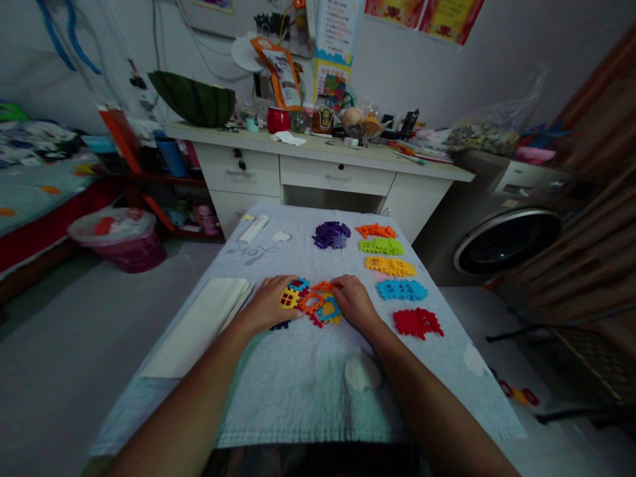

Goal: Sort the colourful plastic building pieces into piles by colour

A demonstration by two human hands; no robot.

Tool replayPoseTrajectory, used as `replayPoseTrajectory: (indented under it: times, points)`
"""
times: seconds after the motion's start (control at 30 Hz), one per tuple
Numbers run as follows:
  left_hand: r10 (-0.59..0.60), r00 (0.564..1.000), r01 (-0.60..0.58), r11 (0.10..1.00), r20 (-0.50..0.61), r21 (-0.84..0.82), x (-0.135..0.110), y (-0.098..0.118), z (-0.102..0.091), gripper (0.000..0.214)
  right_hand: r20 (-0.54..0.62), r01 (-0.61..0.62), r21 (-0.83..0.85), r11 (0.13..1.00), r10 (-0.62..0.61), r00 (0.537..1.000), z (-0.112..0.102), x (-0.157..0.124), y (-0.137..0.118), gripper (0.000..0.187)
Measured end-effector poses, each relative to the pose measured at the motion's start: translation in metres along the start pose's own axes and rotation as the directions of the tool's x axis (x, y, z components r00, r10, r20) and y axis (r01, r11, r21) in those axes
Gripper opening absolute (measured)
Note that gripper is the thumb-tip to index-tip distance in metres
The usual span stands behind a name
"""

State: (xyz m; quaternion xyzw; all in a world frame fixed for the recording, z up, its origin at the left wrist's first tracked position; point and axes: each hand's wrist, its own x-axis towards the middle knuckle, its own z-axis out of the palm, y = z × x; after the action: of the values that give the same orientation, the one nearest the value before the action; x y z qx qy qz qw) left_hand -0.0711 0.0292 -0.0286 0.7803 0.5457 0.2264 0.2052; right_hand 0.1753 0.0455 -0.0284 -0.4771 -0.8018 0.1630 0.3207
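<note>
Near the middle of the cloth-covered table, my left hand (pixel 271 303) curls around the left end of a cluster of multicoloured interlocking plastic building pieces (pixel 311 303). A yellow window-shaped piece (pixel 289 298) shows beside its fingers, with a blue piece (pixel 299 284) just above. My right hand (pixel 354 299) closes its fingers on the cluster's right end, by a blue ring-shaped piece (pixel 328 309). Orange and red pieces lie between the hands. Dark pieces (pixel 281 325) peek out below my left wrist. My palms hide part of the cluster.
Sorted piles run down the table's right side: orange (pixel 376 230), green (pixel 381 246), yellow (pixel 390 266), blue (pixel 401 289), red (pixel 418 322). A purple pile (pixel 331 235) lies farther back. Folded white cloth (pixel 199 328) and a white box (pixel 254 230) are left. A cluttered desk (pixel 318 149) stands behind.
</note>
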Motion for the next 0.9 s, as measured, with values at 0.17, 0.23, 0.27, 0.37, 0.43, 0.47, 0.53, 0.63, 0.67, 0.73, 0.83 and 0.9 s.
replayPoseTrajectory:
  times: [0.17,0.23,0.27,0.37,0.43,0.47,0.53,0.63,0.67,0.73,0.83,0.9]
  points:
    - [0.028,0.999,-0.029,0.999,-0.033,-0.018,0.001,0.005,0.000,0.064,-0.140,-0.131,0.111,0.985,0.146,0.979,-0.016,0.000,0.011,0.023]
    - [0.044,0.998,-0.045,0.999,-0.044,-0.019,0.002,0.004,0.002,0.063,-0.182,-0.158,0.174,0.972,0.189,0.965,-0.026,0.003,0.019,0.022]
    - [0.049,0.997,-0.050,0.999,-0.052,-0.023,0.002,0.003,0.003,0.061,-0.194,-0.173,0.210,0.962,0.214,0.957,-0.031,0.005,0.024,0.021]
    - [0.052,0.996,-0.056,0.998,-0.074,-0.042,0.002,0.000,0.007,0.056,-0.183,-0.223,0.313,0.923,0.289,0.940,-0.049,0.016,0.040,0.018]
    - [0.041,0.994,-0.048,0.997,-0.104,-0.061,0.003,-0.002,0.009,0.052,-0.162,-0.268,0.349,0.898,0.340,0.926,-0.062,0.027,0.051,0.016]
    - [0.035,0.992,-0.045,0.996,-0.123,-0.072,0.004,-0.002,0.009,0.049,-0.157,-0.297,0.352,0.888,0.369,0.916,-0.069,0.033,0.057,0.015]
    - [0.035,0.987,-0.050,0.995,-0.155,-0.091,0.006,-0.003,0.009,0.044,-0.170,-0.356,0.335,0.872,0.428,0.888,-0.082,0.048,0.070,0.014]
    - [0.041,0.984,-0.060,0.993,-0.174,-0.105,0.009,-0.003,0.007,0.040,-0.271,-0.437,0.284,0.854,0.508,0.818,-0.102,0.073,0.095,0.013]
    - [0.037,0.984,-0.056,0.993,-0.172,-0.108,0.010,-0.003,0.006,0.039,-0.319,-0.464,0.267,0.845,0.532,0.784,-0.108,0.081,0.104,0.013]
    - [0.018,0.986,-0.037,0.993,-0.164,-0.115,0.011,-0.003,0.006,0.038,-0.408,-0.523,0.226,0.822,0.567,0.715,-0.119,0.098,0.123,0.016]
    - [-0.015,0.987,-0.003,0.993,-0.158,-0.116,0.014,-0.003,0.006,0.037,-0.470,-0.575,0.176,0.799,0.582,0.664,-0.130,0.118,0.147,0.020]
    - [-0.041,0.986,0.022,0.993,-0.160,-0.114,0.015,-0.004,0.006,0.036,-0.467,-0.571,0.158,0.806,0.570,0.676,-0.134,0.128,0.158,0.018]
